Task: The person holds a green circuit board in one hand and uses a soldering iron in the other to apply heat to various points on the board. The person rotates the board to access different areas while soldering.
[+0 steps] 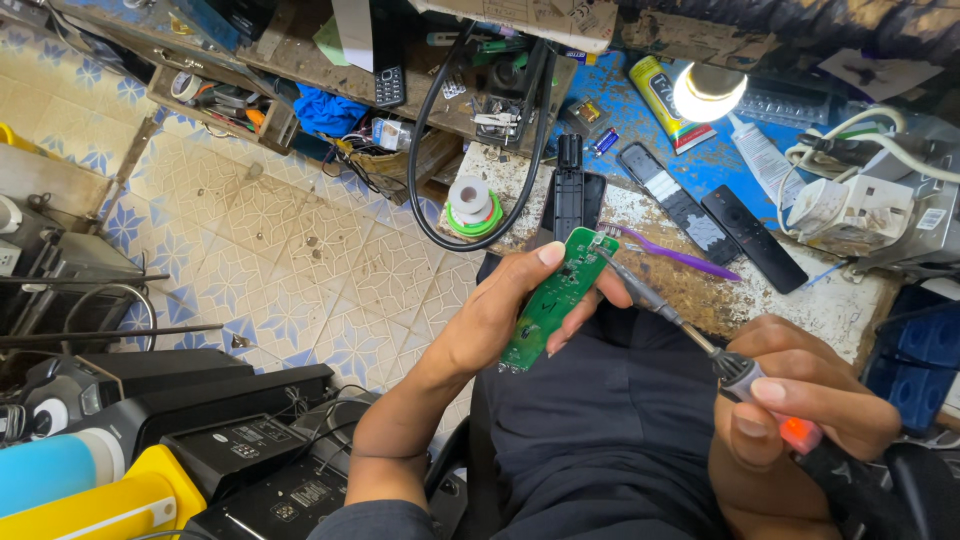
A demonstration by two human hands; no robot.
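The left hand [510, 310] has its grip closed around a long, narrow green circuit board [549, 297], held above the lap. The right hand [790, 420] grips a grey-tipped soldering iron [690, 330] tightly, its point touching the board's top end, near the speckled counter [700, 285].

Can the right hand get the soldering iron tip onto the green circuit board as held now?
Probably yes. The right hand holds the soldering iron with its tip already at the top end of the green circuit board, which the left hand holds up; nothing lies between.
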